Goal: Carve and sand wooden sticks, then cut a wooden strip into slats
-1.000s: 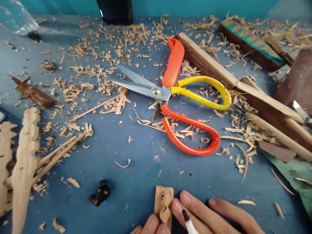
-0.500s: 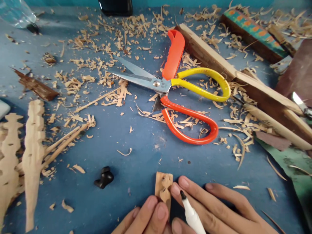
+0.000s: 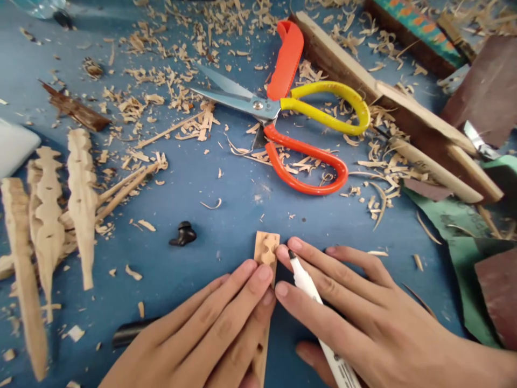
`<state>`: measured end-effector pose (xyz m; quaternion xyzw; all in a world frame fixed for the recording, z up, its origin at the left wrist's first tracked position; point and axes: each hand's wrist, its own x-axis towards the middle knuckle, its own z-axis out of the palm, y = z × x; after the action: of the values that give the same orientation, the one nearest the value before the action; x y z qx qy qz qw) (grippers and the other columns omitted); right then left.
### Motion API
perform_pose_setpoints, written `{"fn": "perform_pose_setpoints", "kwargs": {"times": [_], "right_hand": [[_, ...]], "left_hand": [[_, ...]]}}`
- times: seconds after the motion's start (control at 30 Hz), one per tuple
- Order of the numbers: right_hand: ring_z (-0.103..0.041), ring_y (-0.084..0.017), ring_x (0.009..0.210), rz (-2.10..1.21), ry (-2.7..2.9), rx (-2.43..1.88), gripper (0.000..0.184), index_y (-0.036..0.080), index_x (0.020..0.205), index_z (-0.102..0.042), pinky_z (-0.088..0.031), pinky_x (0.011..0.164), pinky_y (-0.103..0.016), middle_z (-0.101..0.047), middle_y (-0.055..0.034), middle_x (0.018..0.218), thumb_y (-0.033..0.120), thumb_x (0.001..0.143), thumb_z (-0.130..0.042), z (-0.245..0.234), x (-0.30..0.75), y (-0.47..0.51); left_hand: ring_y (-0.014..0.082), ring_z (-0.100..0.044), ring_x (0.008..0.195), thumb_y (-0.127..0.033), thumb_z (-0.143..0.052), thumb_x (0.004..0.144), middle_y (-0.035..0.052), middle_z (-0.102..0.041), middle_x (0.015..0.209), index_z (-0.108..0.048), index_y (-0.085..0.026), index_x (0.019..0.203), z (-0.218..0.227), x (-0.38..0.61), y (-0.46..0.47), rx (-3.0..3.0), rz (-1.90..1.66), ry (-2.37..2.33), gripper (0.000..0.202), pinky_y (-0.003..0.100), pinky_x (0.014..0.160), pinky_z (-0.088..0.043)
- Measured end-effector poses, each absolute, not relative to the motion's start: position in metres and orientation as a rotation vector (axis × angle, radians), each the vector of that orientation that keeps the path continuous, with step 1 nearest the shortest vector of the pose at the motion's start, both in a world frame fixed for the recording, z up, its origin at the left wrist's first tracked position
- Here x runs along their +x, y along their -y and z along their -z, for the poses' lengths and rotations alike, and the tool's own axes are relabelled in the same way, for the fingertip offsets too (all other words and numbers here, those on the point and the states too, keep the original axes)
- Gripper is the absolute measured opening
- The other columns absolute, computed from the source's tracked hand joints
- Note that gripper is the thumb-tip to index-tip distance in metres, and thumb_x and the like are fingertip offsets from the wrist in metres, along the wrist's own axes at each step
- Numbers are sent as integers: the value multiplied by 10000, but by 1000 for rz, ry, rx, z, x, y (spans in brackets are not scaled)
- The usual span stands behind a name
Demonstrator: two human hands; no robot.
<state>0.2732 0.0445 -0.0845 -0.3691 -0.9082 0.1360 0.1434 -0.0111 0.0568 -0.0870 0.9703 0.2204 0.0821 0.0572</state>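
Note:
A narrow wooden strip (image 3: 267,249) with wavy, carved-looking shapes on its face lies on the blue table in front of me. My left hand (image 3: 210,328) lies over its lower part, fingers together, pressing the wood down from the left side. Much of the strip is hidden under those fingers. My right hand (image 3: 355,302) grips a white marker (image 3: 309,285) between thumb and fingers. The marker's uncapped black tip points up and away, just right of the strip and not on its face. Right fingertips touch or nearly touch the strip's right edge.
Large scissors (image 3: 278,110) with red and yellow handles lie open beyond the hands. Carved wooden pieces (image 3: 83,205) lie at left, near a black earbud (image 3: 183,234). Wood shavings (image 3: 153,70) cover the back; wooden bars (image 3: 404,113) and green sandpaper (image 3: 452,221) are at right.
The view has tipped downward, so everything sits higher in the picture and more of both hands shows. Both hands keep nearly the same place around the strip, the marker still held.

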Motion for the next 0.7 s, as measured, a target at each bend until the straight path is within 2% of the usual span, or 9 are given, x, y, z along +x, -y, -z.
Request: {"fn": "perform_pose_setpoints", "kwargs": {"times": [0.2, 0.3, 0.4, 0.5, 0.7], "right_hand": [[-370, -287, 1565, -470, 2599, -1049, 437, 128, 1481, -528, -321, 1202, -470, -488, -137, 1618, 299, 1080, -545, 89, 275, -42], [-332, -292, 1583, -465, 2617, -1035, 484, 111, 1510, -483, -305, 1210, -486, -456, -134, 1645, 301, 1071, -553, 91, 275, -41], [-325, -284, 1586, -435, 2631, -1022, 502, 109, 1525, -451, -315, 1203, -486, -454, -132, 1650, 310, 1073, -541, 92, 275, -40], [-329, -283, 1584, -398, 2647, -1019, 513, 102, 1530, -428, -329, 1196, -493, -442, -158, 1654, 329, 1080, -522, 92, 275, -39], [-366, -298, 1566, -335, 2679, -1036, 490, 107, 1502, -436, -380, 1177, -500, -478, -187, 1625, 344, 1079, -502, 90, 273, -40]], "left_hand": [[354, -356, 1551, -205, -450, 977, 200, -362, 1689, -342, 2, 1584, 84, -4, -53, 2830, -223, -723, 650, 464, 1234, -425], [372, -325, 1563, -242, -443, 1000, 190, -273, 1727, -259, -2, 1614, 82, -2, -54, 2787, -206, -721, 684, 499, 1259, -392], [386, -304, 1572, -251, -424, 1009, 177, -243, 1741, -208, -12, 1631, 81, -1, -53, 2764, -197, -733, 701, 533, 1279, -356], [390, -297, 1578, -260, -408, 1015, 182, -242, 1741, -209, -13, 1634, 82, -1, -52, 2774, -206, -744, 695, 551, 1288, -332], [370, -344, 1567, -292, -423, 1026, 230, -325, 1703, -339, 27, 1583, 83, -2, -51, 2914, -265, -711, 648, 502, 1275, -345]]}}
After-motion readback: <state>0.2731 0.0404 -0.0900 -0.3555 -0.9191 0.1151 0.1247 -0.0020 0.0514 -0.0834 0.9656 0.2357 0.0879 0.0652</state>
